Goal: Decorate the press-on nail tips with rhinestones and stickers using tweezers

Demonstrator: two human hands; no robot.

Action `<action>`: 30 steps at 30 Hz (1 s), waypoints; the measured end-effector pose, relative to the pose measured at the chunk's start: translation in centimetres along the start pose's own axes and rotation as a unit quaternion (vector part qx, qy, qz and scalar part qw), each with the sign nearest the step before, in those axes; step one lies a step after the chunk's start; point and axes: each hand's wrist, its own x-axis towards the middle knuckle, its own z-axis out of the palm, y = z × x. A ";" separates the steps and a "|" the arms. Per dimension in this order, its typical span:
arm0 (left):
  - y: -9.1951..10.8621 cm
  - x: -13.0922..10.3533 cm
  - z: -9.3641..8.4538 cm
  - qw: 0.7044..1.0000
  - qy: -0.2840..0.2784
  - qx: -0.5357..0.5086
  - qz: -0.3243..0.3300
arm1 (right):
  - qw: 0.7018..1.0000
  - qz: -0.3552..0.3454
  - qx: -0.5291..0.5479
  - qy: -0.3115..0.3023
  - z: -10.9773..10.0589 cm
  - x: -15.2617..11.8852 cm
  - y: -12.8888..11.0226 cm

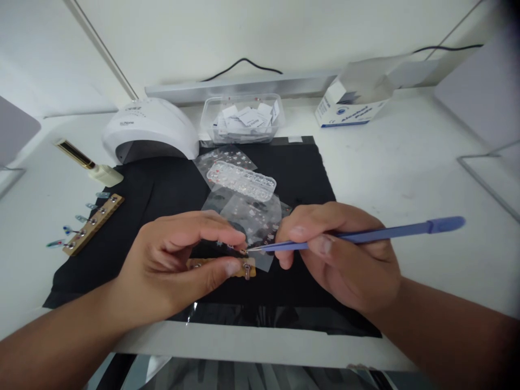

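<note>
My right hand (345, 254) grips blue tweezers (382, 233) between thumb and fingers, their fine tips pointing left. The tips reach the fingertips of my left hand (174, 260). My left thumb and index finger curve toward each other in a pinch shape; a small decorated bit (242, 251) shows between them, too small to name. Just below the left thumb is a wooden stand (251, 266) with metal clips, partly hidden by the hand. Behind both hands lie clear sticker sheets (255, 216) and a clear compartment case (241, 180) of tiny decorations.
A black mat (292, 173) covers the table's middle. On the left are a second wooden clip stand (95, 223) with several nail tips, a polish bottle (105, 174) and a white nail lamp (150, 127). Behind stand a plastic tub (209, 127) of packets and an alcohol-pad box (349, 111).
</note>
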 end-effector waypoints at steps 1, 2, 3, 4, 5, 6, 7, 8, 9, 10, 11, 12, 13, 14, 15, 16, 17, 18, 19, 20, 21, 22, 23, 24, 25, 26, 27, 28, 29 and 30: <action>0.0 0.0 0.0 1.000 0.002 0.004 -0.001 | 1.000 -0.001 0.000 0.001 0.0 0.0 0.0; 0.0 0.0 0.0 1.000 0.001 0.008 -0.002 | 1.000 -0.001 0.000 0.001 0.0 -0.1 0.0; 0.0 0.0 0.0 1.000 0.001 0.012 -0.002 | 1.000 0.001 0.000 0.002 0.0 -0.1 0.0; 0.0 0.0 -0.1 1.000 -0.001 0.014 -0.002 | 1.000 0.003 0.001 0.002 0.0 -0.1 -0.1; 0.0 0.0 -0.1 1.000 -0.003 0.015 -0.004 | 1.000 0.006 0.004 0.002 0.0 -0.1 -0.1; -0.1 0.0 -0.1 1.000 -0.002 0.016 -0.007 | 1.000 0.010 0.007 0.001 0.0 -0.2 -0.1; -0.2 0.0 -0.1 1.000 -0.002 0.017 -0.010 | 1.000 0.012 0.010 -0.001 0.1 -0.2 -0.1; -0.2 0.0 -0.1 1.000 -0.003 0.017 -0.013 | 1.000 0.013 0.014 -0.004 0.1 -0.2 -0.2; -0.3 0.0 -0.1 1.000 -0.003 0.017 -0.016 | 1.000 0.015 0.019 -0.004 0.1 -0.1 -0.2; -0.3 0.0 -0.1 1.000 -0.004 0.018 -0.018 | 1.000 0.017 0.024 -0.005 0.0 -0.1 -0.2; -0.3 0.0 -0.1 1.000 -0.003 0.019 -0.019 | 0.999 0.019 0.029 -0.005 0.0 -0.1 -0.2; -0.3 -0.1 -0.1 1.000 -0.003 0.019 -0.020 | 0.999 0.020 0.033 -0.005 0.0 0.0 -0.2; -0.2 -0.1 -0.2 1.000 -0.002 0.021 -0.021 | 0.999 0.022 0.037 -0.004 0.0 0.0 -0.2; -0.1 -0.1 -0.2 0.999 -0.001 0.023 -0.022 | 0.999 0.024 0.040 -0.004 -0.1 0.0 -0.2; 0.0 -0.1 -0.3 0.999 0.001 0.028 -0.023 | 0.999 0.027 0.042 -0.005 -0.2 0.1 -0.2; 0.0 0.0 -0.4 0.999 0.006 0.039 -0.025 | 0.999 0.031 0.043 -0.006 -0.2 0.1 -0.2; 0.0 0.0 -0.6 0.998 0.015 0.056 -0.028 | 0.998 0.037 0.045 -0.007 -0.3 0.2 -0.2; -0.1 0.2 -0.8 0.996 0.025 0.078 -0.030 | 0.998 0.042 0.048 -0.007 -0.4 0.2 -0.2; -0.3 0.3 -1.1 0.994 0.034 0.104 -0.032 | 0.998 0.045 0.052 -0.008 -0.4 0.2 -0.2; -0.6 0.5 -1.4 0.990 0.037 0.130 -0.034 | 0.997 0.048 0.056 -0.009 -0.5 0.3 -0.1; -1.0 0.7 -1.8 0.986 0.033 0.157 -0.036 | 0.997 0.050 0.061 -0.011 -0.6 0.3 -0.1; -1.5 1.0 -2.3 0.982 0.020 0.185 -0.040 | 0.996 0.051 0.066 -0.012 -0.6 0.3 0.0; -2.1 1.2 -2.8 0.975 0.000 0.219 -0.045 | 0.996 0.053 0.069 -0.014 -0.7 0.3 0.1; -2.6 1.3 -3.3 0.962 -0.013 0.268 -0.045 | 0.996 0.055 0.071 -0.016 -0.7 0.4 0.2; -3.1 1.5 -3.9 0.942 -0.024 0.331 -0.044 | 0.996 0.056 0.071 -0.019 -0.8 0.4 0.2; -3.4 1.6 -4.4 0.917 -0.022 0.398 -0.032 | 0.996 0.057 0.069 -0.024 -0.8 0.4 0.3; -3.6 1.6 -4.8 0.888 -0.006 0.460 -0.017 | 0.996 0.060 0.065 -0.029 -0.8 0.5 0.3; -3.5 1.6 -5.1 0.862 0.014 0.506 -0.003 | 0.996 0.062 0.061 -0.035 -0.9 0.5 0.3; -3.2 1.6 -5.3 0.845 0.028 0.534 -0.001 | 0.995 0.065 0.056 -0.042 -0.9 0.6 0.3; -2.7 1.5 -5.4 0.840 0.032 0.542 -0.011 | 0.995 0.069 0.049 -0.048 -1.0 0.6 0.2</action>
